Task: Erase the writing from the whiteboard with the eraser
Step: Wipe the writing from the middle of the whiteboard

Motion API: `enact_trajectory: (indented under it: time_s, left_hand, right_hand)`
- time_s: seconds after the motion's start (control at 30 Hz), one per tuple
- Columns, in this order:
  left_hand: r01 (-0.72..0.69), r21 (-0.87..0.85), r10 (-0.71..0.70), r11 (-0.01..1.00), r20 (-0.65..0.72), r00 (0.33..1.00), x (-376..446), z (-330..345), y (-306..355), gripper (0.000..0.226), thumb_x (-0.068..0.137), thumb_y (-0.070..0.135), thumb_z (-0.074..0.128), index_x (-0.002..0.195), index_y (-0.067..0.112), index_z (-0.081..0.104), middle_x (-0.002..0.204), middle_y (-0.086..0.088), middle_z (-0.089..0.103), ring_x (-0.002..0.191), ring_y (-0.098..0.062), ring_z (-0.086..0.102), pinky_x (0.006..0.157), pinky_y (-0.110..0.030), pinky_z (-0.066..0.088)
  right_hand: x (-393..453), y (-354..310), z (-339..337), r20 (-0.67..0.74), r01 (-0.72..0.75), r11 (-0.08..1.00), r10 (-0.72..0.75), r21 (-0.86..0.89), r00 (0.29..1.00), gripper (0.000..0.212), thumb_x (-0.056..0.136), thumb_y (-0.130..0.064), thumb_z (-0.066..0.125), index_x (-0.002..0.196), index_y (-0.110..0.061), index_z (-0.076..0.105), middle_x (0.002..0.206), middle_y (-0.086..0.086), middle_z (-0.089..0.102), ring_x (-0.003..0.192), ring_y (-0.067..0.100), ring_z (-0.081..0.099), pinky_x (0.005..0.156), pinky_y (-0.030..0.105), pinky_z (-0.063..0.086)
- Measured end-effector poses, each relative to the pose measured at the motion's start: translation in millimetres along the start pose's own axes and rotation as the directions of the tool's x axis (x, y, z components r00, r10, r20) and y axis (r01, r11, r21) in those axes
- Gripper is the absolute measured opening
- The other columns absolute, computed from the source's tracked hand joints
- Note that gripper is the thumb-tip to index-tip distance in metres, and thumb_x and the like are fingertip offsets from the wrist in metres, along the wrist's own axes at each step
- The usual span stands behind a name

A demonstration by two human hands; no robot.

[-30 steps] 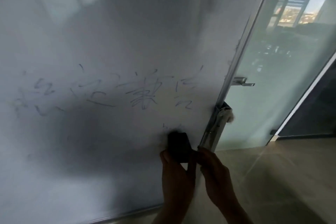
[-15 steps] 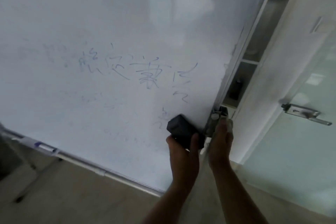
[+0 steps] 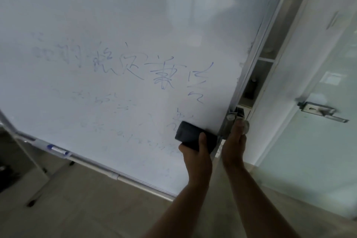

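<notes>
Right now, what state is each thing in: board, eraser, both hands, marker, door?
whiteboard: tilted in view, blue writing still on it, some smeared faint.
eraser: pressed flat on the board near its right edge.
left hand: grip on the eraser.
right hand: holding the board's frame clamp.
marker: lying on the tray.
glass door: shut, as far as visible.

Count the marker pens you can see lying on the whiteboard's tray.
1: a blue-capped marker lies on the tray under the whiteboard's lower left edge. Others may sit beyond the frame's left side.
</notes>
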State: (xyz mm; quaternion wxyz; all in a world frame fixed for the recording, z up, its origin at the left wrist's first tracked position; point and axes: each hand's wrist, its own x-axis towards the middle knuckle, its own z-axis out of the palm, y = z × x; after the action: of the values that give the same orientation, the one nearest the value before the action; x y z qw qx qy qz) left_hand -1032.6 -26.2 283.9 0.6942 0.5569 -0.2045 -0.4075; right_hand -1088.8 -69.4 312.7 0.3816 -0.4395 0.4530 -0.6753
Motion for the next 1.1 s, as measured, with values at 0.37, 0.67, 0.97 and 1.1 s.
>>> enact_trajectory:
  time_s: [0.37, 0.67, 0.97, 1.1]
  left_hand:
    - [0.149, 0.009, -0.146, 0.989, -0.147, 0.978, 0.3, 1.5, -40.3, 0.039, 0.093, 0.039, 0.057, 0.118, 0.016, 0.037, 0.119, -0.008, 0.058, 0.107, -0.022, 0.058, 0.097, -0.04, 0.05]
    - [0.184, -0.007, -0.18, 0.983, -0.254, 0.95, 5.0, 15.1, -52.7, 0.04, 0.098, 0.037, 0.047, 0.126, 0.011, 0.041, 0.124, -0.01, 0.056, 0.111, -0.025, 0.056, 0.098, -0.039, 0.047]
    - [0.185, -0.03, -0.187, 0.982, -0.224, 0.957, 7.4, 26.0, -55.9, 0.038, 0.099, 0.042, 0.041, 0.128, 0.016, 0.042, 0.119, -0.004, 0.059, 0.11, -0.022, 0.057, 0.101, -0.039, 0.045]
    - [0.451, -0.031, -0.438, 0.892, -0.308, 0.844, 21.1, 10.6, -84.6, 0.051, 0.101, 0.041, 0.036, 0.135, 0.003, 0.039, 0.131, -0.016, 0.054, 0.116, -0.035, 0.053, 0.103, -0.042, 0.042]
  right_hand:
    - [-5.6, -1.1, -8.1, 0.053, -0.001, 1.0, 0.003, -0.022, 0.999, 0.033, 0.105, -0.029, 0.035, 0.097, -0.006, 0.059, 0.078, -0.002, 0.06, 0.058, -0.013, 0.057, 0.053, 0.003, 0.04]
    - [5.4, 9.9, -12.0, 0.113, 0.07, 0.997, -0.066, -0.039, 0.991, 0.04, 0.091, -0.045, 0.035, 0.087, -0.011, 0.055, 0.07, -0.006, 0.054, 0.059, -0.006, 0.054, 0.056, 0.008, 0.04]
    - [8.5, 17.4, -12.6, 0.125, 0.114, 0.991, -0.105, -0.07, 0.987, 0.043, 0.092, -0.048, 0.034, 0.082, -0.01, 0.049, 0.066, -0.009, 0.049, 0.055, -0.008, 0.05, 0.054, 0.007, 0.037]
    - [9.4, 15.8, -10.3, 0.086, 0.083, 0.996, -0.081, -0.02, 0.993, 0.043, 0.09, -0.044, 0.038, 0.083, -0.005, 0.053, 0.066, -0.006, 0.054, 0.055, -0.01, 0.054, 0.054, 0.004, 0.037]
